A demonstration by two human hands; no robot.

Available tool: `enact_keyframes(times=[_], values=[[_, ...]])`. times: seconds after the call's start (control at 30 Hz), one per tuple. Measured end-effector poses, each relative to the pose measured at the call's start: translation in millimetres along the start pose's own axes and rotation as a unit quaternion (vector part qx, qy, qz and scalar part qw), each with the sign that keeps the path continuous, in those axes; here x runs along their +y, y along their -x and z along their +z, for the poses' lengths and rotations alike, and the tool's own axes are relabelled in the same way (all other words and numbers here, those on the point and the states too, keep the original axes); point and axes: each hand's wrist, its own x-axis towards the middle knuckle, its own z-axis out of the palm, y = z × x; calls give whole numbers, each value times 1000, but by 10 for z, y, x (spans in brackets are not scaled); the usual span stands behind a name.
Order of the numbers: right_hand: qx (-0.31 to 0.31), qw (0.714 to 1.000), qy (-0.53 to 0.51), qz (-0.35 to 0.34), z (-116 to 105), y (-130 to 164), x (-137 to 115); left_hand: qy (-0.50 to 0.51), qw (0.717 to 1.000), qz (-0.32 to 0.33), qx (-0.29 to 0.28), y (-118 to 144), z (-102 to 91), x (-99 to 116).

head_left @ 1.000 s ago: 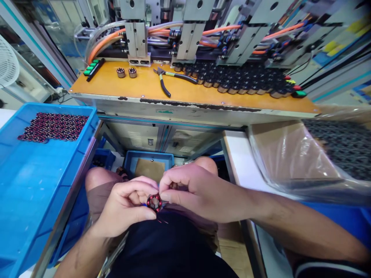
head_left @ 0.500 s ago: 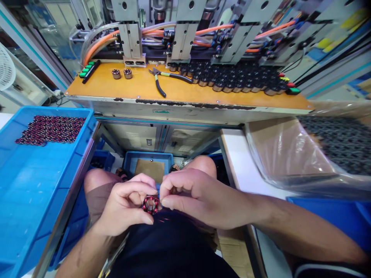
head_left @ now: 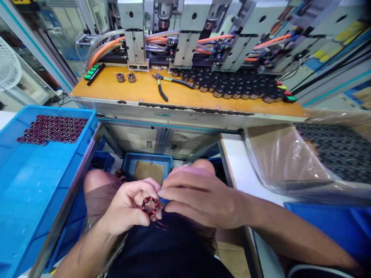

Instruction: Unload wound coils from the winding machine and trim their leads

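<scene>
Brown shorts [head_left: 97, 199], bare forearms

My right hand [head_left: 199, 199] hides the wound ring's [head_left: 150, 205] right side; the blue tray [head_left: 43, 185] runs off the left edge.

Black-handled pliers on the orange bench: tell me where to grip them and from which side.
Take the black-handled pliers by the two splayed handles, which point right and toward the person; the jaws point left. Come from above on the front side, since they lie flat on the orange bench top, with dark round parts crowding the right.
</scene>
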Motion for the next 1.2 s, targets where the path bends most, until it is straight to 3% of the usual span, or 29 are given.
enact_keyframes(times=[0.23, 0.5, 0.77, 0.87, 0.93, 1.1, 1.2], values=[[30, 998, -18, -55, 109, -111, 27, 40, 999, -9, 7, 3, 29, -36], [76, 996, -44, -25, 230, -45, 46, 13, 1000, 6, 12, -17, -30, -30], [175, 971, -109, 118, 437, -24, -104, -115, 987, 95, 57, -30, -17, 18], [196, 967, -98, 129, 515, 4, -124, -167, 974, 129, 83, -31, -6, 42], [204, 968, -78, 121, 539, 22, -117, -188, 971, 118, 93, -15, -9, 72], [200, 973, -50, 103, 541, 34, -105, -246, 966, 12, 78, 89, -3, 136], [214, 970, -22, 112, 549, 32, -124, -240, 964, 40, 104, 115, 39, 122]])
